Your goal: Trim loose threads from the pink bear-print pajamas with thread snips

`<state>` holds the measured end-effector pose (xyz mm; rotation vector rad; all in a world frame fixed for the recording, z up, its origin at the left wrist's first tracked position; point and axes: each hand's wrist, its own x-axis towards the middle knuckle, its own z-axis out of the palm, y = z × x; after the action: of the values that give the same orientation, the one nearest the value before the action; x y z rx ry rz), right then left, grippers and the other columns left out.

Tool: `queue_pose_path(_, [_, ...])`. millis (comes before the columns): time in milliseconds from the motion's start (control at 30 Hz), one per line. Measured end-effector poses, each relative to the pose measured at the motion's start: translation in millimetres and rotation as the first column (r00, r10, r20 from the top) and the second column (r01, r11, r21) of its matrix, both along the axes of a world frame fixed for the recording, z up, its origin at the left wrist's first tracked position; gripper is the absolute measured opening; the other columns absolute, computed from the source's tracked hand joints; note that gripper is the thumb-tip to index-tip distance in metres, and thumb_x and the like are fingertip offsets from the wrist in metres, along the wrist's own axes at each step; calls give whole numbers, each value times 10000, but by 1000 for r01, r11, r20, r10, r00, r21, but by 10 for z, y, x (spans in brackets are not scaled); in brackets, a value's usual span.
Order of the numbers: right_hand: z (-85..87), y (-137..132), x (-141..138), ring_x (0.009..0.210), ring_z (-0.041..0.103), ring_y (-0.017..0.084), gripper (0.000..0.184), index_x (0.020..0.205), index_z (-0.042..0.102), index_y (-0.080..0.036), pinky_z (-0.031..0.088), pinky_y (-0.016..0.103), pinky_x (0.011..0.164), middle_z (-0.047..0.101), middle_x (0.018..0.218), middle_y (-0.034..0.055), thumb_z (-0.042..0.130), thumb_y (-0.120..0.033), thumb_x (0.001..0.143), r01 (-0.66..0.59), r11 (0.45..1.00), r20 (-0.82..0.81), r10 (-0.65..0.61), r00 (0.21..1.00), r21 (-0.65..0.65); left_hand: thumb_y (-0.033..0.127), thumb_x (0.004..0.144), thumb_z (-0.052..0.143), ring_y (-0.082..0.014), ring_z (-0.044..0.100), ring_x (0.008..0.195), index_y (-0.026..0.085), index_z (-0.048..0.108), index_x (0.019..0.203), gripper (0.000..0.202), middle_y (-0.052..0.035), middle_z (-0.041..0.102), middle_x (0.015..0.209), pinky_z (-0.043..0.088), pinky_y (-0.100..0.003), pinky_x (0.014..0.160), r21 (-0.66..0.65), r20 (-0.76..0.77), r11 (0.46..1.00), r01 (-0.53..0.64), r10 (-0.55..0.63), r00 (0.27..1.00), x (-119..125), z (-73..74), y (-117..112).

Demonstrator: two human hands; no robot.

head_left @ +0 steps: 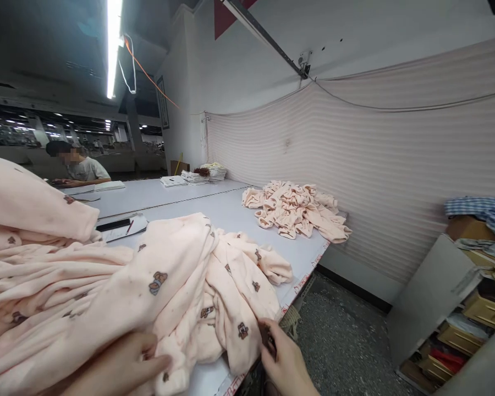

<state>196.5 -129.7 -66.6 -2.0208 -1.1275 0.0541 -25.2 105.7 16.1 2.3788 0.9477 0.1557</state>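
Observation:
Pale pink fleece garments [119, 297] printed with small brown bears lie heaped over the near table, filling the left and middle of the head view. My left hand [119, 363] is closed low on the cloth, thumb and fingers pinching a fold; part of the hand is under the fabric. At the right edge of the same heap, my right hand [286, 360] is closed round a small dark tool [269, 338], whose kind I cannot make out. Its fingertips touch the garment's border beside the table edge.
Another pink garment pile [292, 206] sits at the table's far right corner. A dark phone [113, 225] and paper lie behind the heap. A person [84, 168] sits far left. Boxes [457, 335] fill a shelf at right, past the floor [338, 330].

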Motion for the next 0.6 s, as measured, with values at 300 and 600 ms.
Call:
queue_pose_path(300, [-221,102,74,806,648,232,198,903,670,-197,493,302,734,701,876,71,501,-213,802,7,985,-93,9,996,170,90,747,475,-382,533,1051,127,644,1074,370,-202,622,1087,349,-544,911,665,-316,668,335,-156,936,144,111,-626])
queue_pose_path(600, [468,-57,222,741,606,192,440,848,659,-147,504,283,689,666,760,34,448,-531,886,-103,951,-463,234,855,290,225,694,621,-277,576,1010,213,525,1136,452,-101,618,1093,443,-363,860,206,190,933,296,-335,923,821,116,-1181])
